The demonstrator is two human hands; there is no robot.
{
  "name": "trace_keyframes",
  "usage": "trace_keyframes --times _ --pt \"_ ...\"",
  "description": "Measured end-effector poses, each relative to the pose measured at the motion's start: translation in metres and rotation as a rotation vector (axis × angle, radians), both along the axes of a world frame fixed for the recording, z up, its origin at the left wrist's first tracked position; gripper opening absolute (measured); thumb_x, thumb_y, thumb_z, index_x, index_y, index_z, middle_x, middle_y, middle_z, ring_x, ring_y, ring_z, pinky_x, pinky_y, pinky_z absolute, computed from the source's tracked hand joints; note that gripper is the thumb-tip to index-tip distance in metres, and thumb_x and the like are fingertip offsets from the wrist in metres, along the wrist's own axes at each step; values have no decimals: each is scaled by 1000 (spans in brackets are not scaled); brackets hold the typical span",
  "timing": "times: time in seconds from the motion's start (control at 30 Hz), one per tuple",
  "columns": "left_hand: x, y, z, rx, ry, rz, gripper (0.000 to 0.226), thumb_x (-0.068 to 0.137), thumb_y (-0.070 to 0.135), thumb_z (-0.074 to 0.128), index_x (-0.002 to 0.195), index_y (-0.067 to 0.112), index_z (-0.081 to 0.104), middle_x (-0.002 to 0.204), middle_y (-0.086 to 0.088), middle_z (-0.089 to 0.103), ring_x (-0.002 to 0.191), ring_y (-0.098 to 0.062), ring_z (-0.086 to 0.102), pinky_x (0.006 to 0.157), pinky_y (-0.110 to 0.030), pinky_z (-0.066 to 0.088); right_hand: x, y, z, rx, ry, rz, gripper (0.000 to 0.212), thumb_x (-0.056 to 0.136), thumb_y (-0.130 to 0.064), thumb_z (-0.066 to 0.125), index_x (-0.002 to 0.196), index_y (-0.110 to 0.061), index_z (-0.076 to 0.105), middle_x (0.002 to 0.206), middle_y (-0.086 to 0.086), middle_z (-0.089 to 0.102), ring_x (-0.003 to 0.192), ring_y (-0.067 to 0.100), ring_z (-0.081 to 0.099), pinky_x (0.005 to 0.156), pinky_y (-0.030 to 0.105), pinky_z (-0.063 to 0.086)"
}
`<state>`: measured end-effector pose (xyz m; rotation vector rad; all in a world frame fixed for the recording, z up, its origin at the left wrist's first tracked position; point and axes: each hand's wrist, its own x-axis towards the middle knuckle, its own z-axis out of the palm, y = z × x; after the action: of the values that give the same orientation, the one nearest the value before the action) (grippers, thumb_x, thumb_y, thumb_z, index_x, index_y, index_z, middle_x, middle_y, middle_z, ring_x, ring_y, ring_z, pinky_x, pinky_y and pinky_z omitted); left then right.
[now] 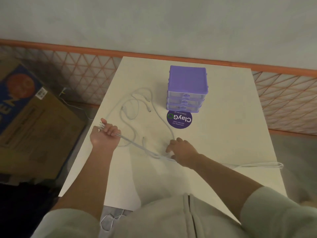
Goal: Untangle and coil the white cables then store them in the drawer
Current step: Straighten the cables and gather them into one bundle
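Left hand (109,130) fisted round a bunch of white cables (137,107), plug ends poking past the knuckles. Right hand (181,149) lay fingers-down on the strands; grip unclear. Thin, glossy cords looped loosely over a smooth white table (223,134), one run trailing right. Purple three-drawer plastic organizer (187,88) stood behind a round purple sticker (179,119). Orange lattice wall trim; cardboard box (37,124) at left.

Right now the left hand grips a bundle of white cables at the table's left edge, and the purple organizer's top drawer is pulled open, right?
Not quite. In the head view the left hand does grip the white cables, but all the purple organizer drawers are closed.
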<state>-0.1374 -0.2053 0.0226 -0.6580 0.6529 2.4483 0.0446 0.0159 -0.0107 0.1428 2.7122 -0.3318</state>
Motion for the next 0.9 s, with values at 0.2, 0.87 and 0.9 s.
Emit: trace_keyframes --times 0.2,0.87,0.9 --pt "3 -4 3 13 50 -126 26 83 35 42 64 22 53 54 8 32 46 -9 28 44 -19 26 0 -20 -10 56 -5 54 32 92 -21 62 123 -22 53 125 -1 49 115 23 48 90 31 38" --pt "-17 2 14 -52 123 -318 25 90 35 40 76 20 56 55 7 35 45 -9 32 42 -20 31 -59 -72 61 -939 279 -810 25 102 -22 44 107 -10 65 71 -7 57 56 8 44 54 18 35" --pt "-17 3 14 -58 107 -328 35 96 40 35 78 20 57 54 7 34 44 -9 31 42 -20 31 -62 -77 65 -971 295 -810 25 102 -21 43 107 -10 64 72 -6 59 56 8 44 57 19 35"
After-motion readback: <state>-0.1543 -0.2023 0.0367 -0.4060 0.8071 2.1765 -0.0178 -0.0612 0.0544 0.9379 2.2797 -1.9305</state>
